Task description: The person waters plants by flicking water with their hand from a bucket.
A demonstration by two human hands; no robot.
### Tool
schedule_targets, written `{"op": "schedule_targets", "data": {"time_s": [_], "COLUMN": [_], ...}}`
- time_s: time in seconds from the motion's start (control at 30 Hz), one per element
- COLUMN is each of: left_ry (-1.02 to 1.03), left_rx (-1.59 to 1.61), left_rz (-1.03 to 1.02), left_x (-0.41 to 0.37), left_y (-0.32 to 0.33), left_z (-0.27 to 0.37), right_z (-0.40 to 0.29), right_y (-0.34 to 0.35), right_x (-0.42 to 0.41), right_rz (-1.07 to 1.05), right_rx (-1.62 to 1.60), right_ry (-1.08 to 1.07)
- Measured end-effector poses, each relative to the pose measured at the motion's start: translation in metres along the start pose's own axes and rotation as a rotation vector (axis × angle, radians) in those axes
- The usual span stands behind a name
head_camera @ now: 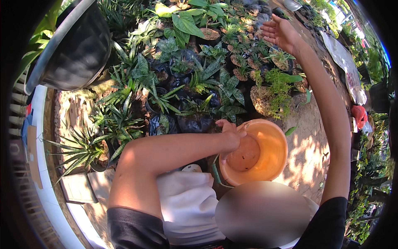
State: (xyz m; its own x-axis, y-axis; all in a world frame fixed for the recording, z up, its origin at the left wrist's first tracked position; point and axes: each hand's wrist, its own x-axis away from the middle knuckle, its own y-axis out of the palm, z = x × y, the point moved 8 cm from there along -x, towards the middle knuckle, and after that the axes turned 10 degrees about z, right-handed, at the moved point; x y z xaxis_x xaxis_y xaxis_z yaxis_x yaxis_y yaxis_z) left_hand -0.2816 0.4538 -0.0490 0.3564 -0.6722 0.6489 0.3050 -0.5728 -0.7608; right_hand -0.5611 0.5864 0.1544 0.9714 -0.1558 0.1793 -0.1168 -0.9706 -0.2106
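Note:
My left hand (230, 133) is at the left rim of an orange plastic bucket (273, 146). Its fingers are partly curled; whether they grip the rim is unclear. A thin layer of water with small dark specks seems to cover the bucket's bottom. The green bucket handle (216, 174) hangs down on the near left side. My right arm reaches far forward, and my right hand (279, 34) holds nothing, palm showing and fingers apart. Beneath and beside it are small potted spiky plants (279, 57). A feathery green potted plant (273, 90) grows just beyond the bucket.
Snake plants (230, 88) in black plastic bags crowd the ground ahead. A large black pot (77, 46) looms at upper left. A spiky plant (99, 152) stands by paving blocks (77, 188). Bare soil (306, 133) lies right of the bucket; a pale sheet (345, 65) lies farther right.

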Motion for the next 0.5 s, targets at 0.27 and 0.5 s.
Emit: {"op": "schedule_targets", "data": {"time_s": [0.27, 0.5], "left_ry": [0.051, 0.057], "left_rx": [0.033, 0.016], "left_rz": [0.053, 0.041], "left_x": [-0.001, -0.001], "left_y": [0.009, 0.0], "left_z": [0.0, 0.004], "right_z": [0.023, 0.265], "right_y": [0.041, 0.033], "right_x": [0.142, 0.28], "right_rz": [-0.598, -1.237], "right_rx": [0.305, 0.801], "right_ry": [0.048, 0.704]}}
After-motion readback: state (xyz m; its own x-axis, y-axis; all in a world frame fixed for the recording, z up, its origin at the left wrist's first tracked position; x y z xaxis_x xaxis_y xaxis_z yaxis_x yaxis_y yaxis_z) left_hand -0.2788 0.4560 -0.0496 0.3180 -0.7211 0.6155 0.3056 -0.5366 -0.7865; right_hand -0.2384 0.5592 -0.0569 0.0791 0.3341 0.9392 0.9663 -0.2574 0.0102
